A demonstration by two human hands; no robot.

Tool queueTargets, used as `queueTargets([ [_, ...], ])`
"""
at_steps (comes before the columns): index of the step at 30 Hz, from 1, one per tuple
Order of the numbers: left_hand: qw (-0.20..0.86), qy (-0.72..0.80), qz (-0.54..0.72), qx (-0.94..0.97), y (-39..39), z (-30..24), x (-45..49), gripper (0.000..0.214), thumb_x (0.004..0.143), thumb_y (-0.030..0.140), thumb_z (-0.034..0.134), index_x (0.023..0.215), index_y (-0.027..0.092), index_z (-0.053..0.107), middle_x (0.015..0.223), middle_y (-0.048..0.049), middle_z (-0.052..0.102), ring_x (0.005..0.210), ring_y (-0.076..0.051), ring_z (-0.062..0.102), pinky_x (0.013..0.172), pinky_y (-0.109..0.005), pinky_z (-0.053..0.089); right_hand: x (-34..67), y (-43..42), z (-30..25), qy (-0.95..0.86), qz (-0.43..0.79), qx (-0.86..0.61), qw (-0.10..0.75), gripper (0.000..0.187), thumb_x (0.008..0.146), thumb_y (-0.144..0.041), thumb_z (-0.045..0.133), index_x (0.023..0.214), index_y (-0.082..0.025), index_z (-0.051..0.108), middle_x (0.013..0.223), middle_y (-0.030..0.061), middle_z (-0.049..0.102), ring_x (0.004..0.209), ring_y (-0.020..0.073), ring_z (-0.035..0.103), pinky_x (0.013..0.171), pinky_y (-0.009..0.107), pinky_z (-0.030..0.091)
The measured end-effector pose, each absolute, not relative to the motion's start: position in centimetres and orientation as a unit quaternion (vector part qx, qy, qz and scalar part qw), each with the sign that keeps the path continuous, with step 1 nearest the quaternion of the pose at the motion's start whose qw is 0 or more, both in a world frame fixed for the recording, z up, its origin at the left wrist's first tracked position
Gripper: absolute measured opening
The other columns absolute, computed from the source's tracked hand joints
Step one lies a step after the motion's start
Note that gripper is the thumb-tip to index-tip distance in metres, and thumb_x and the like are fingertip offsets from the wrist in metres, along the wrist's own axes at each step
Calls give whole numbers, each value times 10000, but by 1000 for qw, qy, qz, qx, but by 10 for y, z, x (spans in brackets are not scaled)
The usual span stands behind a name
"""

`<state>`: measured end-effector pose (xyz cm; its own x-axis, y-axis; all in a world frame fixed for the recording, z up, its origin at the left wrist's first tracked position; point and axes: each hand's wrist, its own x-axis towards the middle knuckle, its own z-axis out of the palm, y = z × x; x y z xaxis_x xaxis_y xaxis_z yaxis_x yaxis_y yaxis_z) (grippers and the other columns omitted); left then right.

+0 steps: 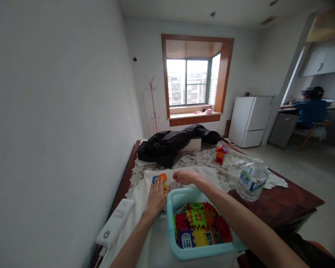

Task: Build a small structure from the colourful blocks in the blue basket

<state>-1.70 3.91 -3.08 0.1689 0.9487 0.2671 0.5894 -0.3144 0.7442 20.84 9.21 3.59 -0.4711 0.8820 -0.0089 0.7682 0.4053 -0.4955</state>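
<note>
A pale room with a bay window [197, 80] at the far wall, a white fridge [249, 121] to its right, and a person in blue [311, 111] seated at a counter well off to the right. In front stands a dark wooden table [290, 204] running away from the camera, partly under a lace cloth [201, 160] and a plain white cloth [139, 201]. A black jacket [167, 145] lies heaped at the far end. Nearer, a teal bin [173, 208] holds a pile of coloured plastic blocks [198, 227]. A water bottle [251, 180] lies on its side to the right, and a white remote-like unit [115, 221] sits at the left edge. A small block house [220, 153] stands on the lace, well beyond the hands.

The left hand [156, 195] lies flat, fingers spread, pressing on the white cloth with its fingertips at a small flat cluster of blocks [160, 179]. The cluster lies just ahead of that hand and to the left of the right hand [185, 176], which reaches over the bin, curled loosely, knuckles up; whether it pinches a piece cannot be told. The left hand is the nearer one, already touching the cluster.
</note>
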Motion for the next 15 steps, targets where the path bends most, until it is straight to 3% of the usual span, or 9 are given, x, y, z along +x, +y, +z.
queueTargets([
  [3, 238, 476, 279, 799, 44, -31, -16, 586, 1076, 434, 480, 1586, 175, 603, 1714, -184, 571, 1645, -332, 466, 1407, -523, 227, 210, 94, 36, -827, 203, -510, 117, 344, 949, -98, 676, 1252, -201, 802, 1322, 123, 800, 1249, 300, 745, 1083, 353, 576],
  [6, 186, 475, 257, 821, 47, -27, -16, 585, 1098, 402, 441, 1612, 168, 594, 1766, -168, 504, 1697, -332, 379, 1412, -527, 234, 212, 96, 33, -830, 205, -506, 117, 509, 976, -122, 667, 1478, -198, 705, 1549, 130, 703, 1450, 306, 650, 1232, 378, 505],
  [9, 115, 575, 248, 771, 49, -24, -18, 638, 1107, 408, 438, 1640, 72, 538, 1806, -266, 381, 1729, -420, 268, 1402, -632, 182, 213, 98, 29, -820, 236, -516, 73, 635, 922, -156, 747, 1551, -184, 669, 1587, 143, 677, 1489, 321, 629, 1258, 388, 491],
  [11, 113, 611, 221, 751, 49, -22, -19, 676, 1113, 424, 424, 1658, 31, 495, 1797, -303, 373, 1724, -430, 277, 1399, -635, 174, 213, 98, 27, -809, 261, -525, 37, 742, 851, -183, 821, 1575, -162, 660, 1601, 174, 659, 1489, 351, 629, 1265, 408, 490],
  [15, 209, 522, 214, 799, 49, -16, -21, 642, 1107, 378, 385, 1683, 116, 493, 1754, -210, 506, 1676, -313, 422, 1429, -533, 135, 212, 95, 26, -799, 286, -527, 38, 924, 757, -264, 920, 1630, -219, 620, 1673, 167, 591, 1539, 356, 580, 1293, 413, 457],
])
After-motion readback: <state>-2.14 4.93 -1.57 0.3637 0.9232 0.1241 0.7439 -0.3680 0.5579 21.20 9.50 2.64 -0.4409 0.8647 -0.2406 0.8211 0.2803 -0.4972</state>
